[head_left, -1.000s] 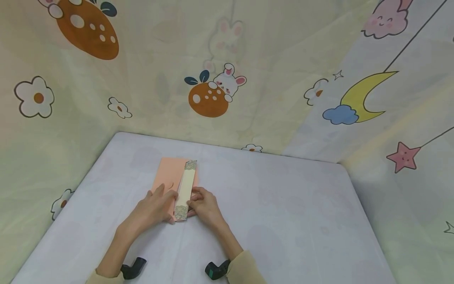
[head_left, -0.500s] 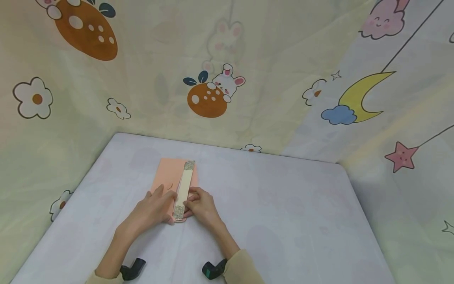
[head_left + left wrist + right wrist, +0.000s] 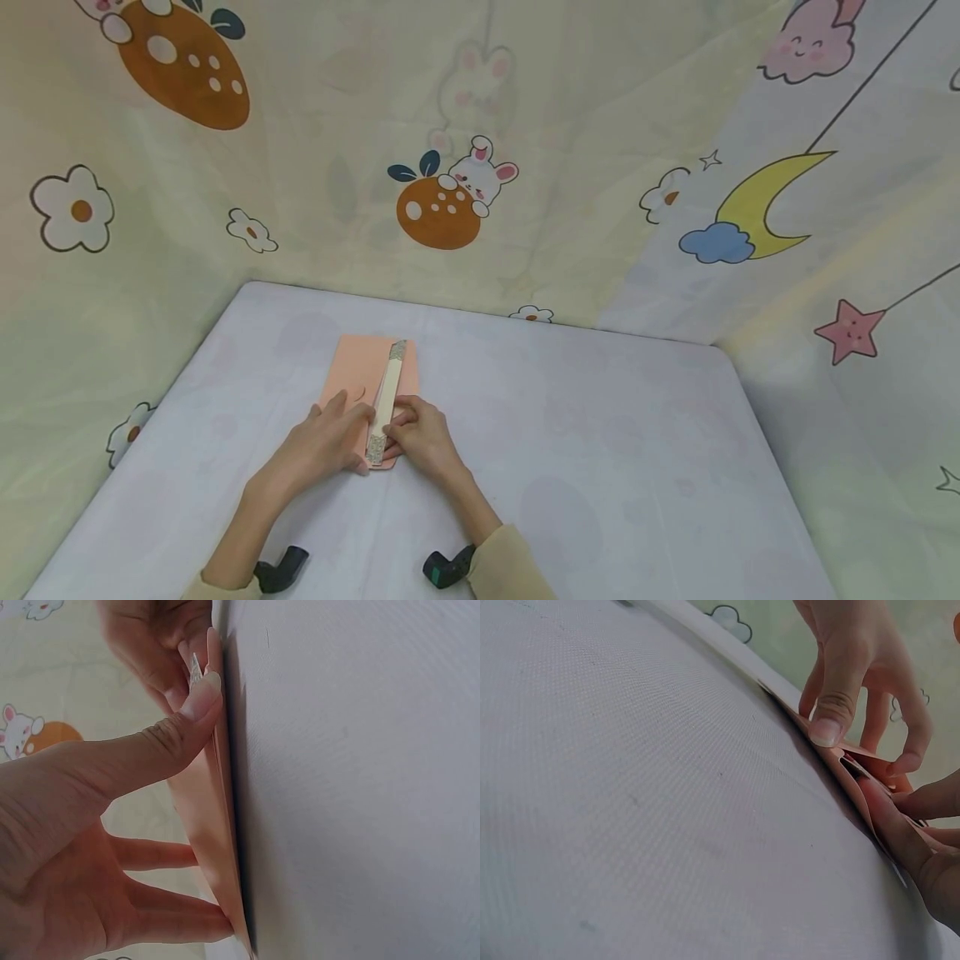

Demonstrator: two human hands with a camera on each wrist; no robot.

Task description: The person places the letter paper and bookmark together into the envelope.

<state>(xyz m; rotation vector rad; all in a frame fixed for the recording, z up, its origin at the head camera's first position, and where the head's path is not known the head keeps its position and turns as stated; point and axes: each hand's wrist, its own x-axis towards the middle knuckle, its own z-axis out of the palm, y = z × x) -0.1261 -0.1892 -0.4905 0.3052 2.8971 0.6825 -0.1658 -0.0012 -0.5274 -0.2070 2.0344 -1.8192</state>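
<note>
A flat peach-coloured folded card [image 3: 365,358] lies left of the middle of the white table. Along its right part runs a cream strip [image 3: 387,392] with speckled, glittery bands at both ends, tilted up from the card. My left hand [image 3: 321,437] rests on the card with fingers spread; in the left wrist view its straight fingers [image 3: 161,911] touch the surface while the thumb presses the near edge. My right hand [image 3: 426,437] pinches the strip's right edge near its lower end. In the right wrist view that hand's thumb [image 3: 892,825] reaches between the card's layers.
The white table [image 3: 600,450] stretches to the right of the card. Behind and beside it hangs a printed cloth [image 3: 585,183] with rabbits, flowers and a moon. A black wrist device [image 3: 282,569] is on the left wrist, another black device [image 3: 447,568] on the right.
The cream strip looks narrower, its right edge tipping up and leftward. My right hand has moved slightly left with it. The left hand stays in place.
</note>
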